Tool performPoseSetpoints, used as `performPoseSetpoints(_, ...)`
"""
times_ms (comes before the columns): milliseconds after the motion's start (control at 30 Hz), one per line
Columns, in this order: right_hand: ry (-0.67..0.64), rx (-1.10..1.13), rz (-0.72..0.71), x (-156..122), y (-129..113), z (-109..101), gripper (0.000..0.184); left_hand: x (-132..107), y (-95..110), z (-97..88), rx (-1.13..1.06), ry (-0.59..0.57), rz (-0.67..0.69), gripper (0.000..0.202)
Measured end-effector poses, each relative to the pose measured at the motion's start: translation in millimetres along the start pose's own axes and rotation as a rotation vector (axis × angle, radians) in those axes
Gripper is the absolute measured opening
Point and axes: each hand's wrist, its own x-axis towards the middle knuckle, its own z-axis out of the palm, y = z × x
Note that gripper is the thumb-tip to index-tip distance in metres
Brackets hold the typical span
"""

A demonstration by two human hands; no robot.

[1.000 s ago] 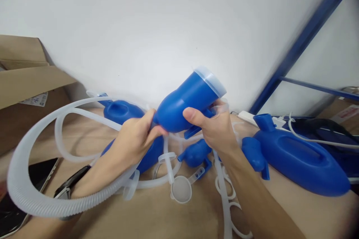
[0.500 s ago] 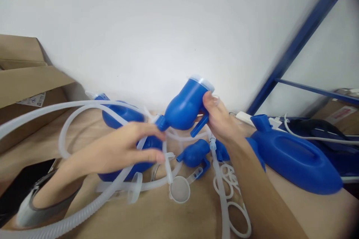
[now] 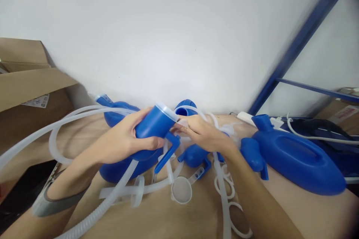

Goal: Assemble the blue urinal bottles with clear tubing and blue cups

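Note:
My left hand is wrapped round a blue plastic urinal cup, tilted with its wide mouth up and to the right. A translucent rim sits on that mouth. My right hand is closed at the rim's right side, its fingertips pinching a translucent tab there. The blue handle of the cup points down between my hands. From beneath the cup, a ribbed translucent hose runs to the lower left. A smaller blue cup lies below my right hand, and a round translucent cap lies in front.
A blue urinal bottle and another blue cup lie on the right. White rings and tubes spread over the tabletop. At left are a cardboard box and a dark phone. Behind stands a white wall.
The blue cup has moved left and slightly down. My left hand has gone from its narrow neck to its body. My right hand has left the handle side for the rim.

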Motion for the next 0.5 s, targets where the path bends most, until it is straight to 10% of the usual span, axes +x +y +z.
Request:
performPoseSetpoints(200, -0.147, -0.619, 0.196, -12, -22, -29, 0.038, 2, 6, -18.4, 0.042, -0.212, -0.102, 0.048)
performPoseSetpoints(400, -0.311, -0.279, 0.077, -13, -37, -32, 0.048, 4, -14, -35.0, -0.039, -0.343, -0.22, 0.054)
performPoseSetpoints(500, -0.309, -0.03, 0.07, -22, -27, -43, 0.06, -5, -36, -37.5, -0.134, -0.3, -0.061, 0.058)
